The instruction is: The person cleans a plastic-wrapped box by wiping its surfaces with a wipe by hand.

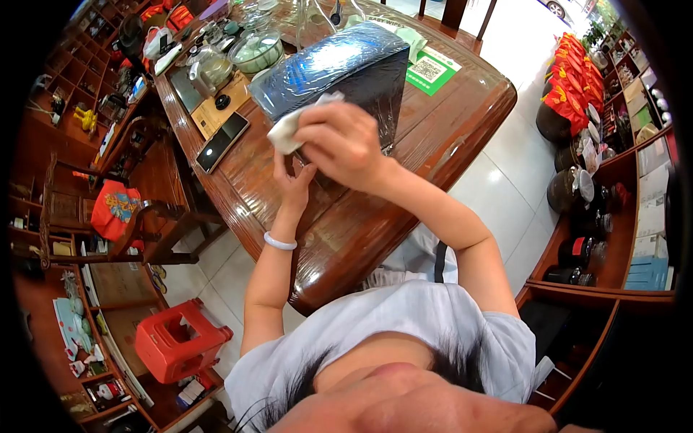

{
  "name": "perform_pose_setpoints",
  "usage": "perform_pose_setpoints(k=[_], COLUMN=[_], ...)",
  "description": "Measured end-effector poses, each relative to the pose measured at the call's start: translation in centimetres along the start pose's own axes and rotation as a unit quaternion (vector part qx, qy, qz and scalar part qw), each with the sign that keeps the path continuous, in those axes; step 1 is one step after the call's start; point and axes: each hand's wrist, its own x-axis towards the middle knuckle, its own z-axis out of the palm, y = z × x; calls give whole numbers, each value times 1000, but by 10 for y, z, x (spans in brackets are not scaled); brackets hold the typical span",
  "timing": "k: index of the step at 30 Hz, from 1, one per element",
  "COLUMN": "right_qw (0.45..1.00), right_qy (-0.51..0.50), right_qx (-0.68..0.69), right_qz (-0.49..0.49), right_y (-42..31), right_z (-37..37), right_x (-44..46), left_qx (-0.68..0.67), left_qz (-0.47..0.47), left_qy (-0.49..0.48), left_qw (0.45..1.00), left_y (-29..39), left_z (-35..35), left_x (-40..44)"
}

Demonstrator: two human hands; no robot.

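Observation:
A dark blue box (339, 61) in shiny clear plastic film stands on the wooden table (440, 126). My right hand (343, 144) is closed around a crumpled white wipe (287, 132) at the near left edge of the box. Below it, my left hand (292, 184) grips the near lower corner of the box, its fingertips partly hidden by the wipe and the right hand. A pale bracelet (280, 242) circles the left wrist.
Left of the box lie a phone (223, 142), a glass teapot (209, 70) and a glass bowl (257, 52). A green QR-code card (433, 71) lies behind it at the right, beside a wipes pack (411, 40). A red stool (180, 339) stands on the floor.

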Motion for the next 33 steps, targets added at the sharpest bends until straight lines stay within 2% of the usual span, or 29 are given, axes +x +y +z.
perform_pose_setpoints(k=[2,4,7,9,12,13,16,18,21,23,28,31,33], right_qw=[999,994,988,973,975,969,995,991,993,996,990,981,980], right_qy=[27,81,125,167,112,71,-41,-114,-94,-15,93,137,136], right_qx=[-34,-73,-67,-71,-65,-25,1,-4,1,-2,-98,-97,-110], right_qz=[7,-2,53,139,182,237,91,67,67,87,49,99,92], right_y=[16,46,65,69,52,35,18,5,13,28,67,78,75], right_z=[-14,-26,-48,-55,-50,-45,-15,-7,-13,-17,-47,-65,-65], right_x=[6,5,5,5,-13,-20,-63,-78,-74,-66,-20,1,0], left_qx=[-40,-23,-2,15,37,36,16,32,30,15,-31,-30,-30], left_qz=[19,10,13,27,36,36,24,34,18,19,16,17,14], left_qy=[-13,-11,-5,-5,-20,-19,-17,-1,-3,-8,-14,-14,-16], left_qw=[999,1000,1000,1000,998,999,999,999,999,1000,999,999,999], left_y=[0,-4,-8,-9,-8,-7,-6,-7,-6,-5,-1,-2,3], left_z=[0,-4,-6,-6,-7,-6,-4,-4,-5,-4,-2,-3,-1], left_x=[1,2,1,2,1,1,0,2,1,0,2,2,3])
